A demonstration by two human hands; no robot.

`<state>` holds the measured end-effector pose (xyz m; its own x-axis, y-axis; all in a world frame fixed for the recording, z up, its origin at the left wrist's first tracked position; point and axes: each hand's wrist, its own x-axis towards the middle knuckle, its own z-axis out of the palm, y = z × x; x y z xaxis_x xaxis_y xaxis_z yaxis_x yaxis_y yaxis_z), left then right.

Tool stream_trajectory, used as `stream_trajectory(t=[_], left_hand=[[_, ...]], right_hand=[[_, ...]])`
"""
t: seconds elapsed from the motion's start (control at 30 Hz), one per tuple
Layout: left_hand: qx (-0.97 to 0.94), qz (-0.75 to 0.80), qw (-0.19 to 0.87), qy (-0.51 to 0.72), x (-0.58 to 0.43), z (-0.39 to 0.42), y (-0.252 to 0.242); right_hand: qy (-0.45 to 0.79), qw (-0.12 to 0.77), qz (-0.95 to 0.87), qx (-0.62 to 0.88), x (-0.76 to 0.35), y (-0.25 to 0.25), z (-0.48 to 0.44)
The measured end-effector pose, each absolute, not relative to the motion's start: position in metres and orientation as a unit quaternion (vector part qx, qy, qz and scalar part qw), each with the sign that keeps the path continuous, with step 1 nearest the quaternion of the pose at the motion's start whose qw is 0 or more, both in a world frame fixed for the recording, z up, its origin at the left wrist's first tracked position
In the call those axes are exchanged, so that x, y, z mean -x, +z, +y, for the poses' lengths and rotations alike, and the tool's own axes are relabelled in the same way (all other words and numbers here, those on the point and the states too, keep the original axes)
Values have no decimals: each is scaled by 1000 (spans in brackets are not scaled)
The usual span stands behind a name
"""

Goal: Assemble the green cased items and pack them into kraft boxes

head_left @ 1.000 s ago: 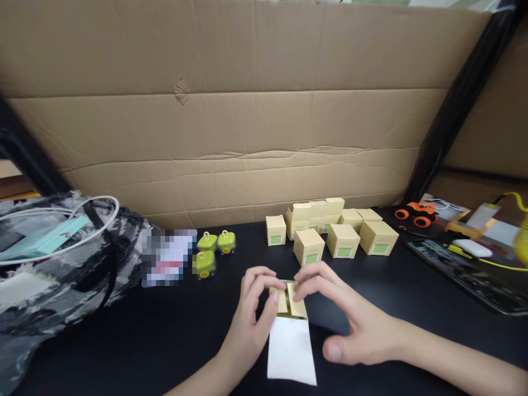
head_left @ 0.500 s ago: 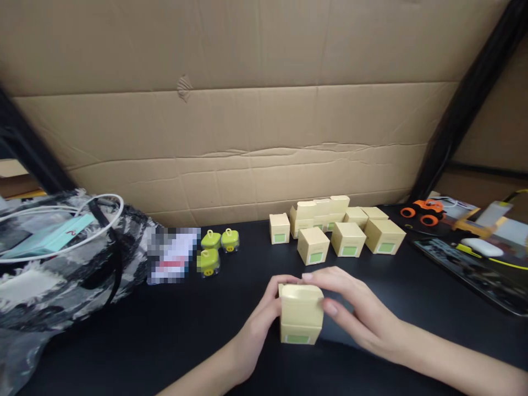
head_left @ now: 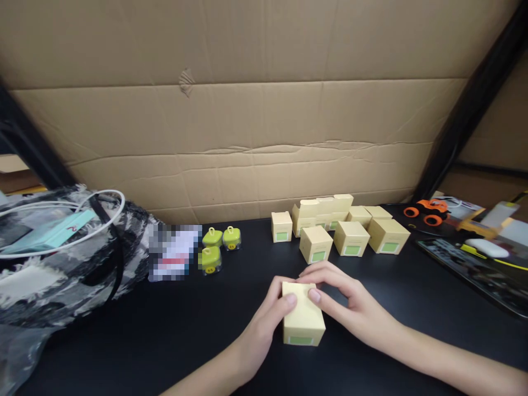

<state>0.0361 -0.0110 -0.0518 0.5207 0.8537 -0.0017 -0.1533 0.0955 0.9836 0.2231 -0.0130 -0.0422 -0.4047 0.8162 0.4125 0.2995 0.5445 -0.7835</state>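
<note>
A small pale-yellow cardboard box point(head_left: 303, 319) with a green label on its front stands on the black table between my hands. My left hand point(head_left: 264, 324) grips it from the left, with the thumb on top and the other fingers behind, partly hidden. From the right, my right hand point(head_left: 350, 300) curls round the box's back corner, its thumb pressing on the lid. The lid lies down flat. Just beyond stands a matching box point(head_left: 315, 245), and beside it another box point(head_left: 351, 240).
More yellow boxes stand at the back right, some with raised flaps point(head_left: 325, 208). Three green-lidded clear cases point(head_left: 211, 258) sit left of them. A camouflage cloth bundle point(head_left: 136, 247) with white cable is at left; a phone point(head_left: 474, 275) and an orange toy truck point(head_left: 431, 209) at right.
The box's top flap, raised before, is now folded down flat. Both thumbs have moved onto the top. The view has shifted slightly.
</note>
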Motion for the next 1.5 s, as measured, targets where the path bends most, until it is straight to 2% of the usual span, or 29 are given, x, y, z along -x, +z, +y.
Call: stream_trajectory(t=[0.23, 0.47, 0.63, 0.73, 1.13, 1.3, 1.5], left_hand=[[-569, 340, 642, 385, -37, -11, -50], [-572, 364, 602, 421, -39, -10, -50], [-487, 436, 535, 535, -39, 3, -63], [-468, 453, 530, 543, -38, 10, -71], [-497, 478, 512, 513, -38, 9, -70], [-517, 491, 493, 498, -37, 5, -64], [-542, 498, 483, 474, -39, 0, -57]], right_hand=[[246, 413, -804, 349, -226, -44, -12], [47, 252, -918, 302, -226, -17, -10], [-45, 196, -924, 324, -211, -10, 19], [-102, 176, -915, 348, -205, -6, 44], [-127, 175, -886, 411, -212, -4, 77], [-105, 213, -869, 433, -236, 18, 89], [-108, 199, -860, 457, -266, 31, 139]])
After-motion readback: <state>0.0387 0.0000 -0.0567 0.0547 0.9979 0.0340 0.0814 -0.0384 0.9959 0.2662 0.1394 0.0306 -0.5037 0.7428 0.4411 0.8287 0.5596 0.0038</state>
